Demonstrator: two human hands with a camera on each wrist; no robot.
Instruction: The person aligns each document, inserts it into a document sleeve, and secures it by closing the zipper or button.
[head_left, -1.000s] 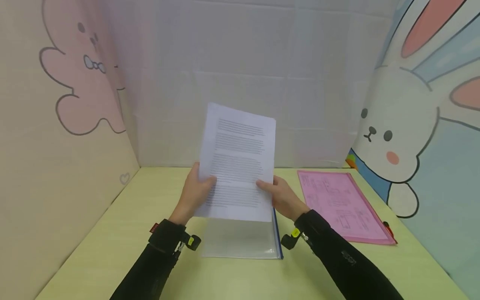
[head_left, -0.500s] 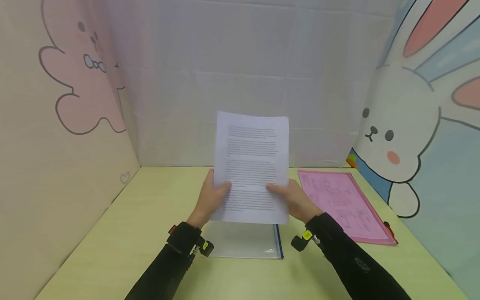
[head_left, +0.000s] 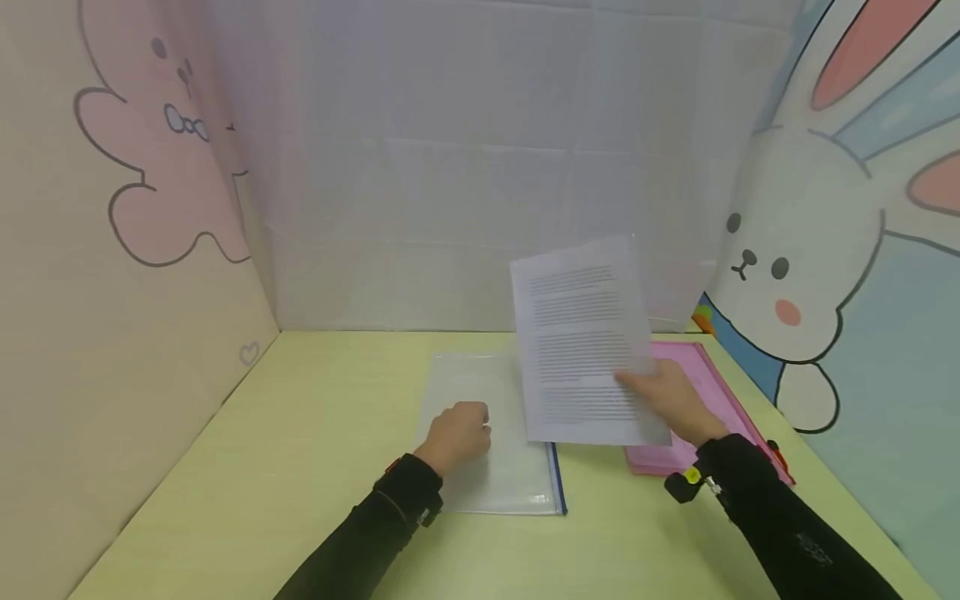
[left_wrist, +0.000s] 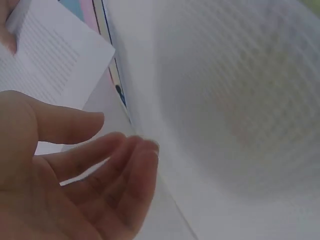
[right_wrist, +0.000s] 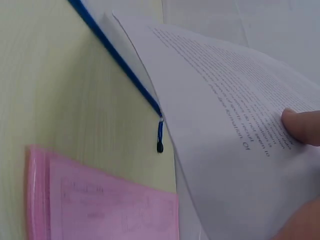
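My right hand (head_left: 669, 402) grips the lower right edge of a few printed sheets of paper (head_left: 577, 333), thumb on the text side. The sheets stand tilted up above the table and overlap a pink zip folder (head_left: 701, 379) in the head view. My left hand (head_left: 457, 435) is over a clear zip folder (head_left: 510, 492) with a blue zip edge, lying flat. In the left wrist view its fingers (left_wrist: 120, 185) are loosely bent, thumb apart, with nothing between them. A blue zip pull (right_wrist: 160, 137) shows beside the paper in the right wrist view.
The pale yellow tabletop (head_left: 300, 467) carries both folders. Behind it hangs a white cloth (head_left: 420, 208). A printed rabbit wall (head_left: 810, 275) stands at the right and a cream wall (head_left: 135, 350) at the left. A small red and black item (head_left: 778, 454) lies by the pink folder.
Both hands held the sheets earlier. My left hand has let go and come down over the clear folder. My right hand has carried the sheets rightward, uncovering more of that folder.
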